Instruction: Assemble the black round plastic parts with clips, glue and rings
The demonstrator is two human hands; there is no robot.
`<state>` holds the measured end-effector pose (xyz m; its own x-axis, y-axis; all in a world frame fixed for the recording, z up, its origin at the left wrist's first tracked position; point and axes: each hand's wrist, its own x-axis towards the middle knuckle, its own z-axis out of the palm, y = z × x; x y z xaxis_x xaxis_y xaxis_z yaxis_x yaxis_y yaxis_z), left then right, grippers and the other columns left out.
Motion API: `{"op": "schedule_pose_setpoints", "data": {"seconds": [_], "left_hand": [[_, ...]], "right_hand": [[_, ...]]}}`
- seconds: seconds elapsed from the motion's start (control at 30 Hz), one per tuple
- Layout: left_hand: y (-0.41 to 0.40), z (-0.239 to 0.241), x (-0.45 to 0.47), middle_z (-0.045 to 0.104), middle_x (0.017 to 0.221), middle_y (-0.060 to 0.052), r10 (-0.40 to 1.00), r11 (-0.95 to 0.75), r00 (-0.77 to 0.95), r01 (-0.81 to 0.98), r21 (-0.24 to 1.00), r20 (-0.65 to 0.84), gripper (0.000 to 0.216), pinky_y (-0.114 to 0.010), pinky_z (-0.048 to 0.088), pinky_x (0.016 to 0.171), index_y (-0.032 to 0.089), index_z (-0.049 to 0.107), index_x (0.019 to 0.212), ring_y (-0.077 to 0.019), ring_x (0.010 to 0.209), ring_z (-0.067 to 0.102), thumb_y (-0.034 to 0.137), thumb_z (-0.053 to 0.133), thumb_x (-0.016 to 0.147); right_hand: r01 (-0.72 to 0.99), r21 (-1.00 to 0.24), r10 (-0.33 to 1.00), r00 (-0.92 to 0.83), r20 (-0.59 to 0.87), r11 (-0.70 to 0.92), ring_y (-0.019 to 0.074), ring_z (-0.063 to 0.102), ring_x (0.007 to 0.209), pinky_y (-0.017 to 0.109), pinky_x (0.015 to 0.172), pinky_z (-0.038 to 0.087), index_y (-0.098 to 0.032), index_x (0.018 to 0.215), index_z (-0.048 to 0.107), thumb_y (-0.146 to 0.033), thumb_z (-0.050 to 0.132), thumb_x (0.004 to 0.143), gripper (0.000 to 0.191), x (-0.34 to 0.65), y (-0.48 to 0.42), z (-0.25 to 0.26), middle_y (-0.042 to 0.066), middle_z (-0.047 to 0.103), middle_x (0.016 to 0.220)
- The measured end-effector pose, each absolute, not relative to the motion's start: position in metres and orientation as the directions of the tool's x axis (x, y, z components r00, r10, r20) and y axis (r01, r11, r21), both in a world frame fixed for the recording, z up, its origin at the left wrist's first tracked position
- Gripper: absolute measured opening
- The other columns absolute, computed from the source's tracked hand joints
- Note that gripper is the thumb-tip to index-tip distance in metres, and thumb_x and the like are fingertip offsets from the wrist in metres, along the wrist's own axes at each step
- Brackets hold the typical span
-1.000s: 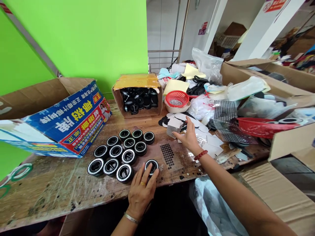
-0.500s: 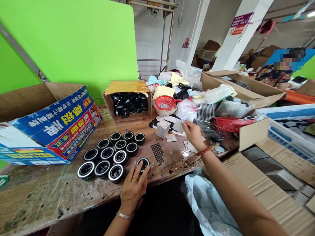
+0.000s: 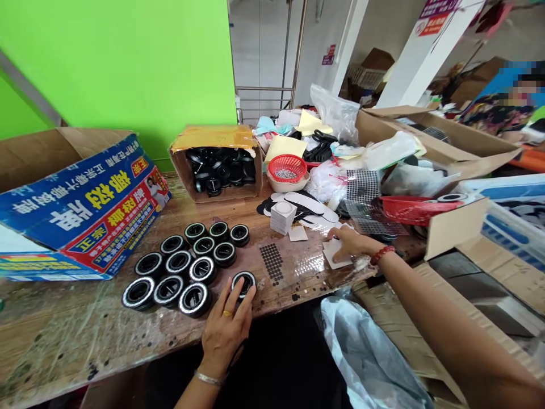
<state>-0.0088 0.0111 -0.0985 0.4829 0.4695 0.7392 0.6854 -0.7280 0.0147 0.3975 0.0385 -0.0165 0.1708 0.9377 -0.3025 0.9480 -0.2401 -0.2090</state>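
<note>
My left hand (image 3: 226, 326) rests at the near edge of the worn wooden table (image 3: 85, 329), fingers curled over a black round cap with a silver rim (image 3: 244, 281). Several more such caps (image 3: 187, 264) stand in rows just left of it. My right hand (image 3: 351, 244), with a red bead bracelet on the wrist, lies on a few loose white paper squares (image 3: 334, 254) at the table's right edge, fingers closed on them. A stack of white squares (image 3: 283, 216) and a sheet of black dots (image 3: 272, 263) lie between the hands.
An open carton of black caps (image 3: 219, 170) stands at the back, a blue printed box (image 3: 80, 210) at the left. Red baskets (image 3: 287, 168), bags and dotted sheets (image 3: 361, 187) clutter the right. Big cardboard boxes (image 3: 426, 142) and a plastic bag (image 3: 366, 352) flank me. Another person sits far right.
My right hand drew back from the white stack and black ovals to the loose squares at the table's right edge. The left hand stayed on the cap. The view shifted.
</note>
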Motion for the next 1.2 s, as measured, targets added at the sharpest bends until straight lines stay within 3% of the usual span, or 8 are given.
{"op": "schedule_pose_setpoints", "data": {"seconds": [0.17,0.4,0.6,0.7,0.87,1.03,1.13,1.2], "left_hand": [[0.012,-0.101,-0.01,0.064,0.133,-0.013,0.466,-0.726,0.487,0.688,0.004,0.739,0.047,-0.04,0.053,0.097,0.02,0.061,0.13,-0.0329,0.13,0.054,0.009,0.066,0.085],[0.012,-0.101,-0.009,0.064,0.132,-0.012,0.465,-0.722,0.495,0.692,-0.009,0.734,0.061,-0.039,0.051,0.1,0.023,0.05,0.143,-0.0317,0.131,0.053,0.01,0.065,0.086],[0.014,-0.102,-0.01,0.064,0.133,-0.012,0.454,-0.734,0.506,0.679,-0.014,0.734,0.062,-0.038,0.05,0.102,0.022,0.049,0.144,-0.0309,0.133,0.052,0.009,0.066,0.085],[0.016,-0.105,-0.012,0.062,0.135,-0.013,0.432,-0.744,0.528,0.667,-0.042,0.731,0.067,-0.039,0.051,0.102,0.022,0.045,0.147,-0.0313,0.132,0.053,0.01,0.067,0.085],[0.014,-0.106,-0.011,0.061,0.138,-0.01,0.498,-0.727,0.49,0.685,0.037,0.716,0.071,-0.04,0.049,0.105,0.027,0.038,0.151,-0.0305,0.133,0.052,0.01,0.065,0.087],[0.014,-0.109,-0.01,0.06,0.139,-0.008,0.471,-0.732,0.468,0.68,0.036,0.747,0.07,-0.037,0.047,0.108,0.028,0.043,0.148,-0.0289,0.133,0.053,0.011,0.067,0.085],[0.016,-0.107,-0.01,0.063,0.135,-0.01,0.464,-0.73,0.471,0.683,0.023,0.75,0.071,-0.038,0.048,0.105,0.027,0.042,0.149,-0.0292,0.131,0.054,0.009,0.067,0.085],[0.016,-0.106,-0.01,0.064,0.133,-0.011,0.45,-0.736,0.49,0.677,-0.001,0.746,0.072,-0.038,0.049,0.103,0.026,0.04,0.15,-0.0297,0.131,0.054,0.009,0.066,0.085]], "right_hand": [[0.943,-0.264,0.949,0.121,-0.29,-0.201,0.0281,0.059,0.09,0.03,0.07,0.046,-0.02,0.087,0.062,-0.025,0.089,0.038,0.056,0.394,0.049,-0.013,0.005,0.061,0.089],[0.852,-0.478,0.977,0.187,-0.105,-0.214,0.0187,0.061,0.075,0.028,0.063,0.046,-0.018,0.104,0.06,-0.036,0.069,0.071,0.039,0.402,0.054,-0.003,0.004,0.067,0.092],[0.39,-0.897,0.907,0.419,-0.029,-0.209,0.0164,0.059,0.057,0.028,0.05,0.047,-0.018,0.088,0.063,-0.056,0.074,0.065,0.046,0.411,0.019,0.03,0.002,0.067,0.073],[0.438,-0.858,0.935,0.332,-0.124,-0.269,0.0163,0.06,0.056,0.027,0.049,0.047,-0.019,0.087,0.067,-0.054,0.076,0.068,0.04,0.415,-0.022,0.043,0.003,0.068,0.072],[0.72,-0.634,0.927,0.034,-0.375,-0.283,0.0226,0.064,0.066,0.033,0.056,0.051,-0.027,0.075,0.07,-0.038,0.075,0.068,0.015,0.418,-0.091,0.028,0.005,0.069,0.072],[0.834,-0.506,0.975,0.172,-0.139,-0.219,0.0219,0.065,0.069,0.033,0.064,0.052,-0.024,0.082,0.069,-0.048,0.059,0.083,0.025,0.406,-0.081,0.012,0.005,0.071,0.077],[0.871,-0.452,0.977,0.214,-0.008,-0.194,0.0247,0.069,0.088,0.035,0.079,0.054,-0.021,0.102,0.07,-0.039,0.054,0.087,0.028,0.396,-0.038,0.003,0.01,0.074,0.099],[0.925,-0.327,0.97,0.23,0.075,-0.194,0.0298,0.064,0.113,0.042,0.096,0.05,-0.017,0.125,0.063,-0.029,0.063,0.081,0.045,0.393,-0.008,-0.008,0.016,0.067,0.123]]}}
